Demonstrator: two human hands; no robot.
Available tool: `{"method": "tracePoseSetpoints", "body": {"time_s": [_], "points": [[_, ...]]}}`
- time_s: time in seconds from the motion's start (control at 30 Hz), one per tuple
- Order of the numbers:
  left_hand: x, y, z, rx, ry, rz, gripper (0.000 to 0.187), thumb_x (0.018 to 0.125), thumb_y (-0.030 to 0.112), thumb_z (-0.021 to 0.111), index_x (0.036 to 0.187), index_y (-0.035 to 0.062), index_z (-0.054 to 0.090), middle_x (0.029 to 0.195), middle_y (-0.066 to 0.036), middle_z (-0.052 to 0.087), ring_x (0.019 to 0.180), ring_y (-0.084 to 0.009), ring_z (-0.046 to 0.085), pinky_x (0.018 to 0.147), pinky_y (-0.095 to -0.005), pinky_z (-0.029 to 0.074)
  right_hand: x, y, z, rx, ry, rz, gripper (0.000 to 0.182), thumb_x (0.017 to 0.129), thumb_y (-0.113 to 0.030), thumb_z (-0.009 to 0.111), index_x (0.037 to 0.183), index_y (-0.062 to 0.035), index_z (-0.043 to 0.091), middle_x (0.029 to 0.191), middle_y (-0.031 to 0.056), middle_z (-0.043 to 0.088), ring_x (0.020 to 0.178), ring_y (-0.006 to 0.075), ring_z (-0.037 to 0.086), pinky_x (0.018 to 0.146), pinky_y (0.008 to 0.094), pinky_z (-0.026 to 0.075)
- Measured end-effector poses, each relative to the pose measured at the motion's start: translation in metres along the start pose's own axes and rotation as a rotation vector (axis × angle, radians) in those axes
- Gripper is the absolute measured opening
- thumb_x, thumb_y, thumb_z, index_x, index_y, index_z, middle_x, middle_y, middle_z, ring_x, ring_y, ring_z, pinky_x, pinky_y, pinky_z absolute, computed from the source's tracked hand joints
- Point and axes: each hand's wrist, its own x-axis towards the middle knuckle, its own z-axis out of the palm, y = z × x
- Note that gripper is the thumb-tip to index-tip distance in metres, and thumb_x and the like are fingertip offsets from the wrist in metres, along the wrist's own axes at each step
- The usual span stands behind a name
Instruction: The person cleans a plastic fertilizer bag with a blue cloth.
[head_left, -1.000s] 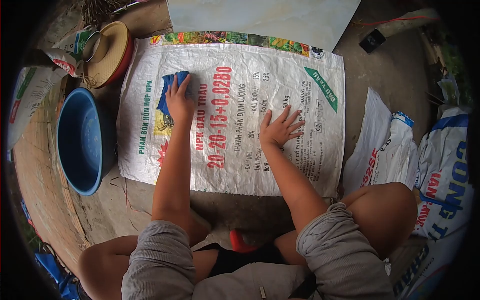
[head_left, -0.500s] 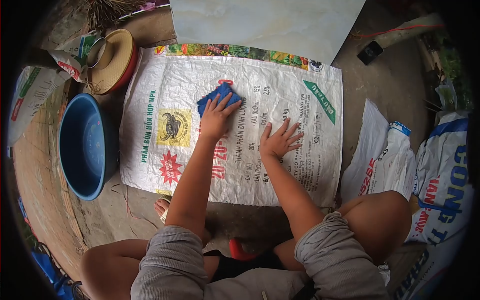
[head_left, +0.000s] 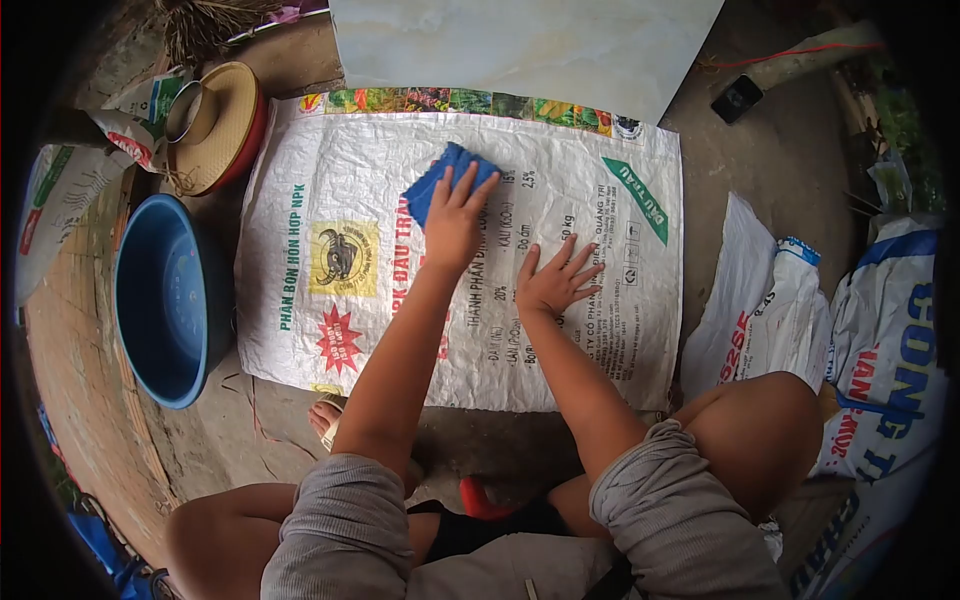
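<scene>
A white printed sack [head_left: 385, 160] lies flat on the ground before me, with a buffalo emblem and red, green and black lettering. My left hand [head_left: 455, 225] presses a folded blue cloth [head_left: 428, 190] against its upper middle, fingers spread over the cloth. To the right, my right hand [head_left: 552, 284] rests flat on the sack with its fingers apart and nothing in it. The palm hides part of the black print.
A blue basin [head_left: 165, 300] stands left of the sack, below a woven lid [head_left: 228, 120] on a red container. A pale marble-like slab [head_left: 520, 45] lies beyond. A phone [head_left: 737, 98] is at the upper right, and more sacks [head_left: 880, 350] lie at the right.
My left hand has slid a little to the right and slightly up with the blue cloth, which now looks more spread. My right hand stays in nearly the same place.
</scene>
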Motion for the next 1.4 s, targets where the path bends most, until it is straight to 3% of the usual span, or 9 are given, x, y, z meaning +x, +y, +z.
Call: {"method": "tracePoseSetpoints", "body": {"time_s": [0.1,0.17,0.33,0.63,0.77,0.97,1.1,1.17,1.4], "points": [[-0.032,0.059,0.067,-0.205,-0.384,0.423,0.053,0.083,0.012,0.059,0.133,0.0302,0.057,0.149,-0.004,0.042,0.138,-0.0347,0.036,0.113,-0.0461,0.032,0.002,-0.002,-0.004,-0.077,-0.168,0.035,0.078,0.091,-0.053,0.049,0.152,-0.0105,0.023,0.157,0.0207,0.016,0.141,0.0546,0.012,0.107,0.0718,0.009],[-0.029,0.06,0.064,-0.191,-0.378,0.346,0.051,0.084,0.017,0.06,0.132,0.0324,0.057,0.15,-0.003,0.041,0.139,-0.0325,0.036,0.114,-0.0462,0.03,0.001,0.008,0.03,-0.19,0.074,-0.005,0.079,0.09,-0.052,0.051,0.152,-0.0115,0.021,0.158,0.0187,0.017,0.141,0.0532,0.013,0.108,0.0713,0.01],[0.005,-0.012,0.027,0.039,-0.343,0.286,0.052,0.081,0.011,0.063,0.125,0.0383,0.062,0.151,0.002,0.039,0.139,-0.0282,0.037,0.115,-0.0474,0.028,0.0,0.001,0.005,0.005,0.035,-0.009,0.071,0.093,-0.051,0.046,0.148,-0.0092,0.031,0.155,0.0232,0.018,0.139,0.0567,0.011,0.106,0.0732,0.012],[-0.04,-0.225,-0.085,0.196,0.432,-0.869,0.075,0.068,-0.004,0.048,0.134,0.0301,0.057,0.149,-0.016,0.04,0.132,-0.0485,0.039,0.112,-0.0476,0.033,0.001,0.003,0.007,0.021,0.024,-0.024,0.074,0.092,-0.051,0.047,0.148,-0.0057,0.03,0.156,0.0262,0.016,0.139,0.0581,0.01,0.106,0.0737,0.009],[-0.017,-0.151,-0.052,0.19,0.485,-0.46,0.075,0.07,-0.008,0.047,0.135,0.0276,0.055,0.146,-0.019,0.043,0.131,-0.0462,0.04,0.113,-0.0465,0.03,0.0,0.003,0.007,0.022,0.022,-0.03,0.074,0.092,-0.051,0.046,0.148,-0.006,0.03,0.156,0.026,0.016,0.139,0.0581,0.01,0.106,0.0737,0.009],[-0.02,0.04,0.038,-0.161,-0.219,0.116,0.065,0.083,0.01,0.058,0.142,0.0342,0.045,0.145,-0.002,0.048,0.137,-0.0315,0.039,0.114,-0.0507,0.027,0.001,0.004,0.016,0.022,0.032,-0.006,0.073,0.091,-0.051,0.047,0.149,-0.009,0.03,0.157,0.0236,0.016,0.14,0.0571,0.011,0.106,0.0728,0.01],[-0.055,0.061,0.053,-0.1,-0.191,0.055,0.056,0.087,0.016,0.055,0.141,0.0324,0.048,0.146,0.002,0.046,0.139,-0.0281,0.037,0.116,-0.0491,0.025,0.003,0.015,0.043,-0.476,0.227,-0.042,0.073,0.088,-0.048,0.052,0.149,-0.0125,0.03,0.157,0.0209,0.017,0.141,0.0549,0.012,0.108,0.0718,0.01],[-0.06,0.03,0.036,-0.074,-0.24,0.111,0.066,0.082,0.008,0.058,0.142,0.0322,0.046,0.149,0.002,0.043,0.139,-0.0284,0.036,0.116,-0.0487,0.024,0.0,0.003,0.007,0.015,-0.006,0.014,0.073,0.09,-0.049,0.051,0.149,-0.0116,0.03,0.158,0.0211,0.015,0.14,0.0553,0.011,0.108,0.0719,0.009],[-0.136,-0.144,-0.079,0.247,0.052,-0.492,0.078,0.072,-0.008,0.049,0.14,0.029,0.049,0.145,-0.003,0.048,0.135,-0.0334,0.042,0.112,-0.047,0.03,0.006,0.006,-0.001,0.134,-0.153,0.029,0.078,0.092,-0.056,0.043,0.152,-0.0109,0.021,0.159,0.0206,0.003,0.142,0.054,-0.005,0.109,0.0706,-0.001]]}}
